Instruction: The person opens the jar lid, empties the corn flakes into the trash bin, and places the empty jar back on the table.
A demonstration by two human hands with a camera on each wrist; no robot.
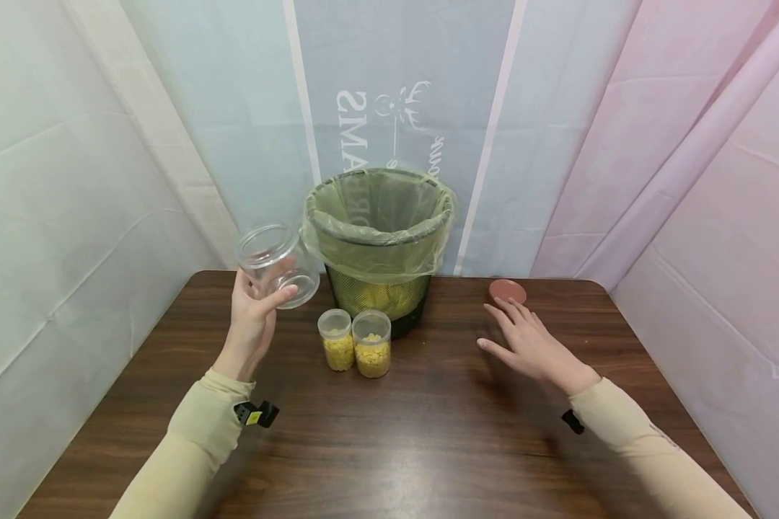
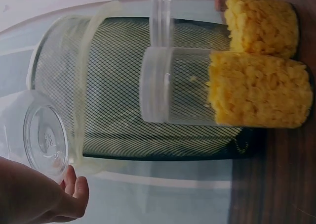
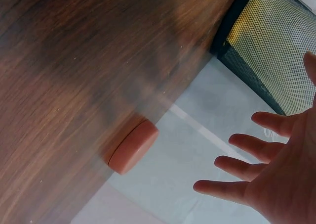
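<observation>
My left hand grips a clear, lidless jar in the air, left of the bin; the jar is tilted and looks empty. In the left wrist view the base of the jar faces the camera, with fingertips curled at its edge. My right hand hovers over the right side of the table with its fingers spread and nothing held. Just beyond those fingers a round reddish-brown lid lies on the table near the back edge. The right wrist view shows the lid apart from the fingers.
A mesh wastebasket lined with a translucent yellowish bag stands at the table's back. Before it, two clear capped containers of yellow flakes stand side by side. Fabric curtains surround the brown table.
</observation>
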